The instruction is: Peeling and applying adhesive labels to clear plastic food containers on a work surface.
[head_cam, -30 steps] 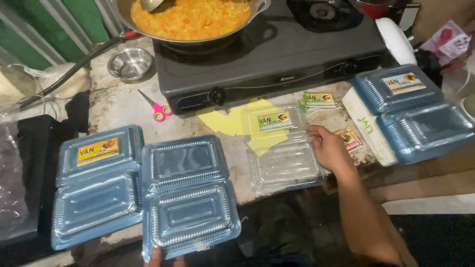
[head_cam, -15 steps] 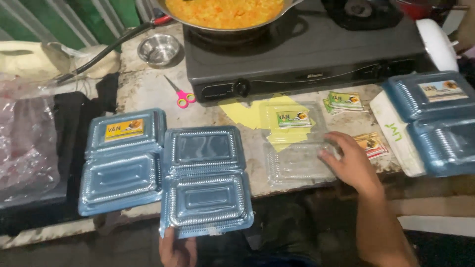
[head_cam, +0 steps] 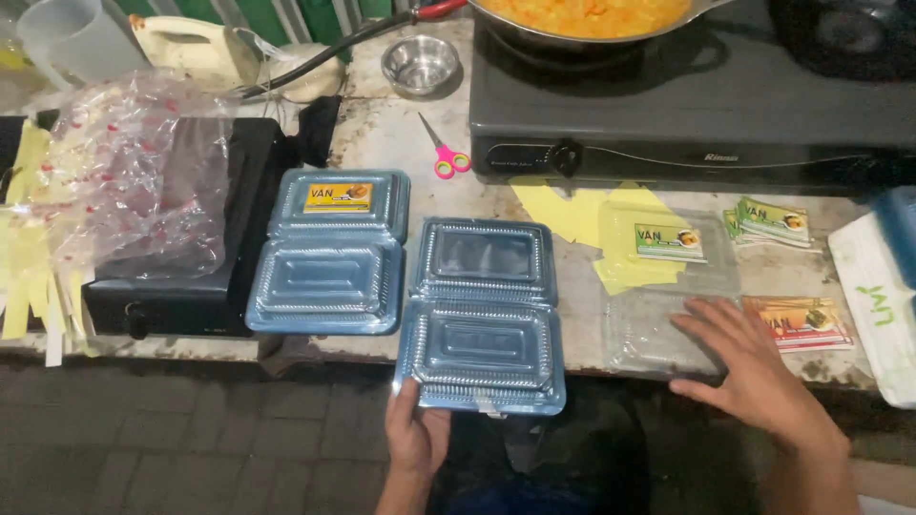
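My left hand (head_cam: 416,429) grips the near edge of an open blue-tinted clamshell container (head_cam: 482,315) that overhangs the counter edge. A second open blue clamshell (head_cam: 329,253), with a yellow label on its lid, lies to its left. My right hand (head_cam: 754,367) rests flat, fingers spread, on the near half of a clear open clamshell (head_cam: 668,286) that carries a label on its far half and sits over yellow paper sheets (head_cam: 572,210).
A black gas stove (head_cam: 687,105) holds a pan of orange food (head_cam: 592,14). Pink-handled scissors (head_cam: 444,153), a small steel bowl (head_cam: 420,62), loose labels (head_cam: 773,224), a crumpled plastic bag (head_cam: 134,172) on a black box, and a white block (head_cam: 878,305) at right.
The view has swung left and closer. My right hand slid down onto the near half of the clear clamshell. My left hand stays at the blue clamshell's near edge.
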